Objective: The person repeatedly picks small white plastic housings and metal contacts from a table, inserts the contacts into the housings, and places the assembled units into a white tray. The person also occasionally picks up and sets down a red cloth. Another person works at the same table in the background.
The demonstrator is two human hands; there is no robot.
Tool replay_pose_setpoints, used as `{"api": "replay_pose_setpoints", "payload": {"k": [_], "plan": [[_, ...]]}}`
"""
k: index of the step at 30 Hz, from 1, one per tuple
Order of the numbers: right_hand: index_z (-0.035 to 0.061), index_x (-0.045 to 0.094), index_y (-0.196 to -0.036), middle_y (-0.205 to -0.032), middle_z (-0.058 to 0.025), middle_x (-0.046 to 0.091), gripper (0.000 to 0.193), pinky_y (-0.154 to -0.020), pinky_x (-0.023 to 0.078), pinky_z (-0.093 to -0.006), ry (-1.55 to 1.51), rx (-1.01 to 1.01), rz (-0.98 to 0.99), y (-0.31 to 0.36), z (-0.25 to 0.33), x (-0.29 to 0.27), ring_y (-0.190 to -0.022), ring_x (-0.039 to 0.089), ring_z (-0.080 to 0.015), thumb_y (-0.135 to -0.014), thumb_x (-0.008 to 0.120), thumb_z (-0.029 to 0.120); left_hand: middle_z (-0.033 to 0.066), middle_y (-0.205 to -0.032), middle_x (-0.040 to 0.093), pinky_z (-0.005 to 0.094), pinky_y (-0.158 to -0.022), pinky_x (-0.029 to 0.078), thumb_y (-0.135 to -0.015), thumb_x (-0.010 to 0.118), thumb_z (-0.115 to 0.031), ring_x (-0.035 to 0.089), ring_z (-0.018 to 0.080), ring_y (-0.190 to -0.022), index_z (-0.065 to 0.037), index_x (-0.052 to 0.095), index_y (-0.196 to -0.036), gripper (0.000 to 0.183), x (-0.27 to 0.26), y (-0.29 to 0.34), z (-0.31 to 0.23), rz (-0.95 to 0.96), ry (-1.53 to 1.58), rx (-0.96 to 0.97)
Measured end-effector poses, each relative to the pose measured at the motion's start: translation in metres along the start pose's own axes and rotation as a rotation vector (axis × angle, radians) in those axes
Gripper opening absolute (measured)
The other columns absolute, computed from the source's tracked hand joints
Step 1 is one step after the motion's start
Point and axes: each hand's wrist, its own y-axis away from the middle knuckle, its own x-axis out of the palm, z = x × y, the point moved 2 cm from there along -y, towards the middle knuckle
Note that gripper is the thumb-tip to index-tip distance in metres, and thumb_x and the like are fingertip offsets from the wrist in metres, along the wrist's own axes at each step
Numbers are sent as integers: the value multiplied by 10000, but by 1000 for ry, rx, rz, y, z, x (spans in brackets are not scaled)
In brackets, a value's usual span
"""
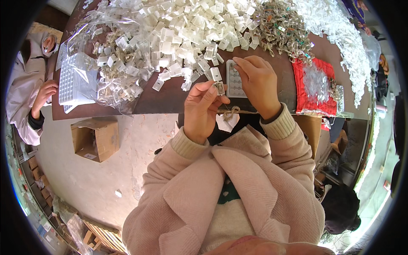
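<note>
My left hand pinches a small clear plastic case with a dark part inside, held upright just above the brown table's near edge. My right hand rests on a grey moulded tray of small pockets, its fingertips at the tray's top edge. A white plastic piece lies between the two hands. Both forearms wear pink sleeves with cream cuffs.
A big heap of white plastic cases fills the table's far side, with metal clips and clear parts to the right. A red cloth lies at right. Another person sits at left by a white tray. A cardboard box stands on the floor.
</note>
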Motion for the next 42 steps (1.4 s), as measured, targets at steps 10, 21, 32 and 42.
{"api": "replay_pose_setpoints", "payload": {"k": [10,21,32,42], "plan": [[102,685,-903,-824,-43,640,135,-758,459,-396,-4,0,134,-11,-9,16,-858,619,-256,-782,742,119,160,-1056,699,347,-777,573,-974,611,-52,693,231,-815,-53,621,-1111,137,-1,-1,-5,18,17,3],[35,668,-954,-860,-135,662,107,-682,529,-393,-408,-91,-15,18,47,-19,-780,654,-340,-859,660,-13,94,-1007,686,339,-761,589,-979,590,-38,686,206,-812,-36,615,-1077,102,4,7,-5,2,-42,30],[56,711,-1010,-952,-91,695,218,-700,506,-378,-497,-168,-25,33,54,-42,-800,656,-307,-792,706,50,51,-999,698,318,-774,568,-983,609,-72,668,141,-849,-55,653,-1090,117,0,20,-3,95,0,-68],[6,711,-1057,-1067,-153,684,207,-744,526,-345,-623,-45,-134,60,60,-49,-854,673,-290,-862,696,72,69,-932,697,305,-761,544,-982,608,-110,642,150,-768,-42,655,-1062,115,23,35,-2,62,-52,6]]}}
